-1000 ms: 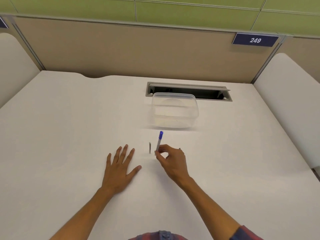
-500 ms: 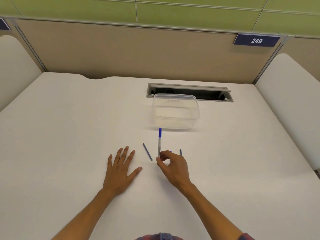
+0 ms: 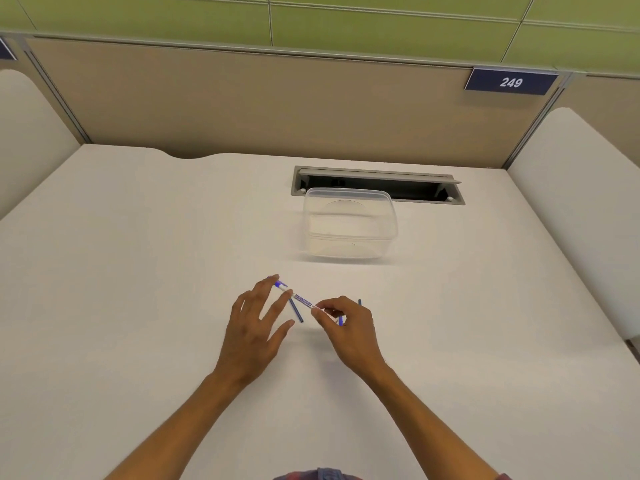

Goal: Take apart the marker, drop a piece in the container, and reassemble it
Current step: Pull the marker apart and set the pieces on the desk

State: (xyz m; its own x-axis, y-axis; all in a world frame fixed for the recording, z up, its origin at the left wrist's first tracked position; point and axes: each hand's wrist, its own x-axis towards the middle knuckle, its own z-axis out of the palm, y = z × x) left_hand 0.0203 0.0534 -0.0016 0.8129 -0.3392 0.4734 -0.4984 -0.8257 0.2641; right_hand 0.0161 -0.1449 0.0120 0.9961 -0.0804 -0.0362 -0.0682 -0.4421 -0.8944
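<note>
Head view. Marker (image 3: 302, 300): white barrel, blue cap end, slanted above the counter (image 3: 138, 271). Right hand (image 3: 349, 327): grip pinched on the marker's near end. Left hand (image 3: 254, 327): grip wide, fingers straight, fingertips at the cap end. Thin blue piece (image 3: 297, 311): on the counter under the marker. Clear container (image 3: 349, 223): farther back, apart from both hands.

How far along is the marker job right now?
Looks early. The clear container seems empty, so nothing appears dropped yet. In hand: the right hand pinches the marker at one end, while the left hand has open fingers at its blue end. A thin blue piece lies on the desk. Left: drop a piece, then reassemble.
</note>
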